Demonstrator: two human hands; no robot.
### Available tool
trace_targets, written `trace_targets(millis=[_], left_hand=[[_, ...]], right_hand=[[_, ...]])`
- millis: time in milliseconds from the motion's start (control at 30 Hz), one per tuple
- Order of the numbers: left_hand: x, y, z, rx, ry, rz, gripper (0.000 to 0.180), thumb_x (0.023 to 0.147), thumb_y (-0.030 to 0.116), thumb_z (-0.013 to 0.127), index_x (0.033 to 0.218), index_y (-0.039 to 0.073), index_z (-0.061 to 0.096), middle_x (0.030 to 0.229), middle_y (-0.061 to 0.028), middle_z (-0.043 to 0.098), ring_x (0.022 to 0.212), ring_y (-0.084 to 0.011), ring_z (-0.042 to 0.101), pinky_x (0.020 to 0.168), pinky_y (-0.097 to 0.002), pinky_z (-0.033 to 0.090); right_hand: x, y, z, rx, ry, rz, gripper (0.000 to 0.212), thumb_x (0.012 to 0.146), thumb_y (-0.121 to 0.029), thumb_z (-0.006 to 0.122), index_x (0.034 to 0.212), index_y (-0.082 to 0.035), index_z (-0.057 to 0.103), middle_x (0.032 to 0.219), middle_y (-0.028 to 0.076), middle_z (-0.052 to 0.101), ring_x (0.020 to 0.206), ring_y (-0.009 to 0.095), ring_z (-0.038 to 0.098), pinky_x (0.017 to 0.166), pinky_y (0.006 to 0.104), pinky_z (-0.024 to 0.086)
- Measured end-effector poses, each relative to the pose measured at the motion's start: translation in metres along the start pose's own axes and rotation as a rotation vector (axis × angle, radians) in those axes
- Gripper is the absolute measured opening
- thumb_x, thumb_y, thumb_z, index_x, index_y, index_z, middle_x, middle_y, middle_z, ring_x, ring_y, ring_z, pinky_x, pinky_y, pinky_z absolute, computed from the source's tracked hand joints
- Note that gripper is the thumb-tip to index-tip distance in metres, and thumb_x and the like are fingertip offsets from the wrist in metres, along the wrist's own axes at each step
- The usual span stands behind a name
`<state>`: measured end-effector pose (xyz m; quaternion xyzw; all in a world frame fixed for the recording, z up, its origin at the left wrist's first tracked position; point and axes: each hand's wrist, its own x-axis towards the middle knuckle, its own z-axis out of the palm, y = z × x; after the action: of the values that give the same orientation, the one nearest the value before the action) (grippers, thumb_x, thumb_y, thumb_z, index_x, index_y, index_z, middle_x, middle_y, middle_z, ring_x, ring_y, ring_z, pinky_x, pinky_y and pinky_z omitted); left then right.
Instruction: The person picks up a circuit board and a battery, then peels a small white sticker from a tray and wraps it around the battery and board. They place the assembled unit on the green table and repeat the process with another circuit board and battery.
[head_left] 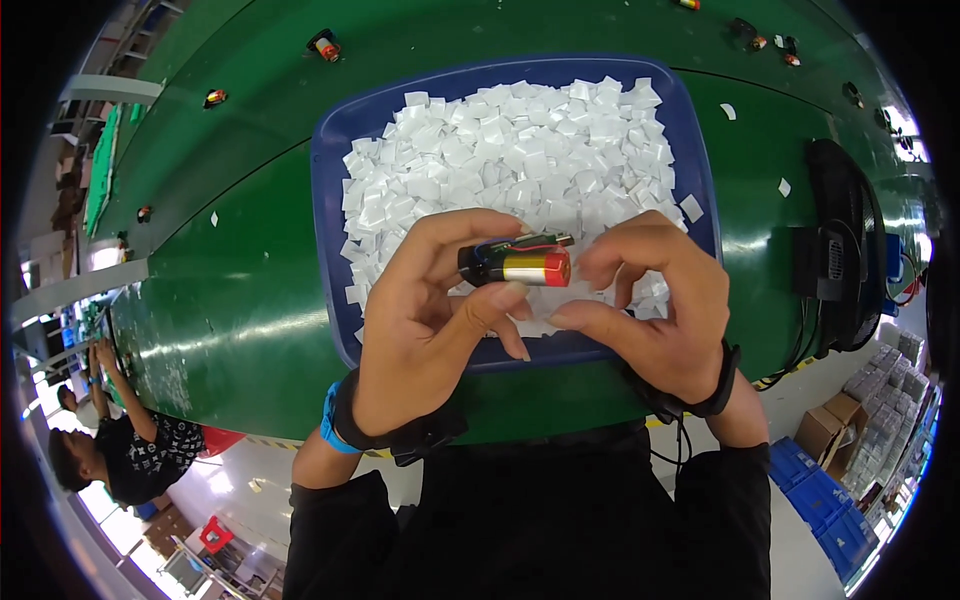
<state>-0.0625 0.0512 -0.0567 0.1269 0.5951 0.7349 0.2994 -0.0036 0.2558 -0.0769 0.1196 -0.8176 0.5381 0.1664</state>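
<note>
My left hand point(408, 325) is closed on a small cylindrical battery point(527, 268) with a black sleeve, a silver-gold band and a red end. Along its top runs a narrow circuit board point(535, 243) with thin wires. The battery lies level between thumb and fingers, its red end toward my right hand point(680, 300). That hand is just right of it, fingers curled and thumb apart from them, with nothing visible in the gap. Beneath both hands, a blue tray point(325, 215) holds a heap of small white square pieces point(520, 150).
The tray stands on a green worktable point(250, 250). Similar battery parts point(325, 45) lie along its far side. A black device with cables point(835, 265) is at the right. Blue crates point(820, 510) and a carton point(830, 425) stand lower right. Another person point(135, 450) works at the left.
</note>
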Motion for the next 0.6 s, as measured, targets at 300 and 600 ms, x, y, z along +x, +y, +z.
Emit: trace_targets(millis=[300, 600], left_hand=[[-0.002, -0.007, 0.0, 0.143, -0.023, 0.105, 0.038, 0.093, -0.001, 0.063, 0.127, -0.003, 0.048, 0.124, -0.0188, 0.06, 0.098, -0.0203, 0.066, 0.071, -0.0292, 0.06], [-0.004, -0.012, 0.0, 0.349, 0.012, 0.243, 0.035, 0.088, 0.0, 0.069, 0.12, -0.002, 0.056, 0.12, -0.0164, 0.066, 0.097, -0.0179, 0.069, 0.073, -0.0271, 0.059]], right_hand=[[0.003, -0.005, 0.004, 0.089, -0.015, -0.015, 0.035, 0.08, 0.001, 0.078, 0.109, 0.001, 0.06, 0.095, 0.012, 0.067, 0.072, 0.013, 0.068, 0.061, 0.0229, 0.051], [0.004, -0.013, 0.002, 0.459, -0.056, 0.274, 0.025, 0.088, 0.006, 0.066, 0.11, 0.002, 0.054, 0.093, 0.012, 0.065, 0.068, 0.013, 0.068, 0.057, 0.0231, 0.053]])
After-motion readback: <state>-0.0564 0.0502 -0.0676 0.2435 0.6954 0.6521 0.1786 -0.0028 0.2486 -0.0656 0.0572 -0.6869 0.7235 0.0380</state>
